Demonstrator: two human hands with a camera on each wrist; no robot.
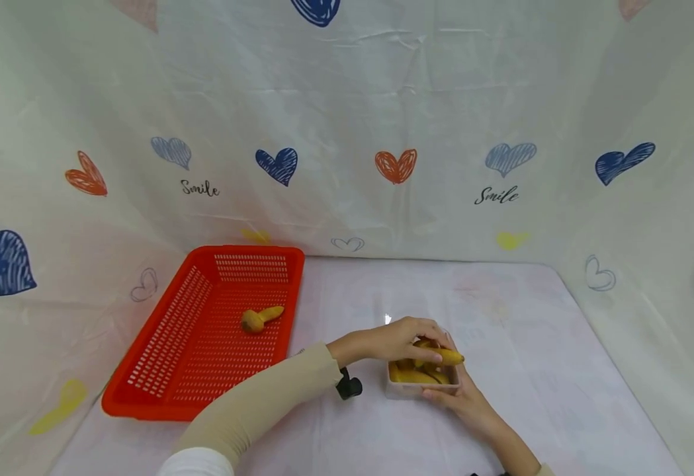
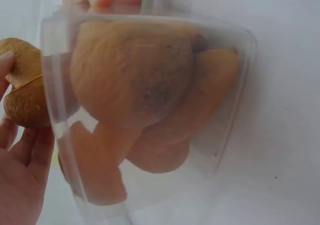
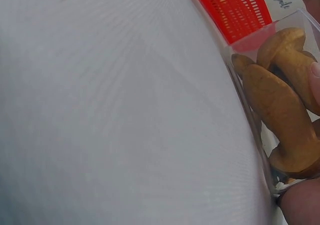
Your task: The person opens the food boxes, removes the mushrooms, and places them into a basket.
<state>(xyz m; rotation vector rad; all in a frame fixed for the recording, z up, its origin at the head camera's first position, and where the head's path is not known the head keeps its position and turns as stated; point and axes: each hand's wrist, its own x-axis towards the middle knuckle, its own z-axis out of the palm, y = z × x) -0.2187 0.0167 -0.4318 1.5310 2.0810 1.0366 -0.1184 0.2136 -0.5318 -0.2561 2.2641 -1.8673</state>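
My left hand (image 1: 415, 337) pinches a yellow-brown mushroom (image 1: 450, 357) just above a clear plastic box (image 1: 403, 391). In the left wrist view, that mushroom (image 2: 27, 102) sits between thumb and fingers beside the box's open end. Several more mushrooms (image 1: 412, 376) lie packed inside, showing through the box wall in the left wrist view. One mushroom (image 3: 277, 107) with a thick stem lies along the side in the right wrist view. My right hand (image 1: 468, 403) grips the box's right side, its thumb at the near wall.
A red slotted basket (image 1: 144, 396) stands on the left of the white-covered table (image 1: 537, 370). One mushroom (image 1: 254, 321) lies in it. A white curtain (image 1: 335, 99) printed with hearts hangs behind the table.
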